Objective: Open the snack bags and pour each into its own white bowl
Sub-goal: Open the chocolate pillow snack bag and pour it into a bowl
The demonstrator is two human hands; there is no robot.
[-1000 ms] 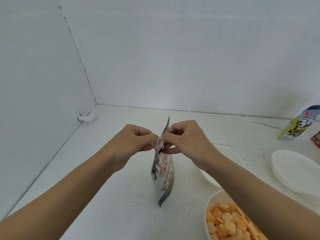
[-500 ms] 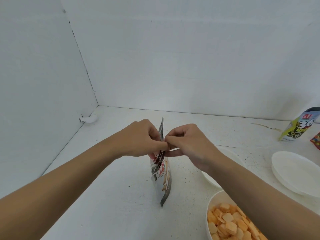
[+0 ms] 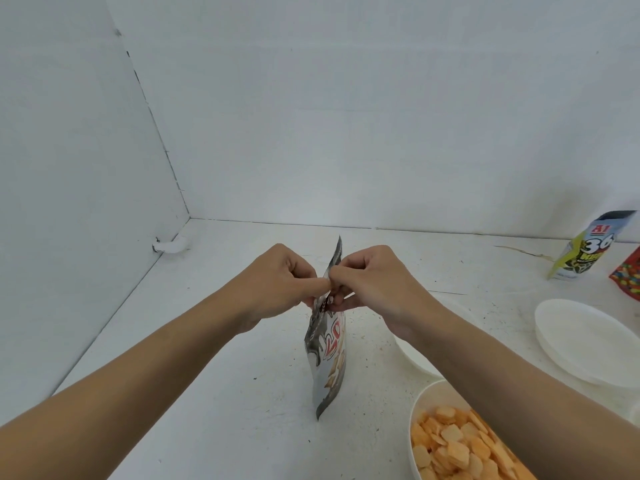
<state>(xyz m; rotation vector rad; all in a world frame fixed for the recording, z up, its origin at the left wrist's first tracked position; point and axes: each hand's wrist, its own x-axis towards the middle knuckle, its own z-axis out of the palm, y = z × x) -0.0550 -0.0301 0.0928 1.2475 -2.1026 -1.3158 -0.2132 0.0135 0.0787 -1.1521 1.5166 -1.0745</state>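
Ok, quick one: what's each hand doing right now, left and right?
Left hand: pinching the top edge of the grey snack bag.
Right hand: pinching the same edge from the other side.

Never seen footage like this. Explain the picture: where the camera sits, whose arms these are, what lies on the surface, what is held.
There is no machine here. A person wears one wide-angle camera on the head, looking down at their own bare arms. The left hand and right hand both pinch the top edge of a grey snack bag, held upright, apparently to tear it open. On the white surface, by the right forearm, stands a white bowl filled with orange crackers. An empty white bowl sits partly hidden behind that forearm, and a third white bowl lies further right. At the far right are a yellow-green bag and a red bag, cut off by the frame.
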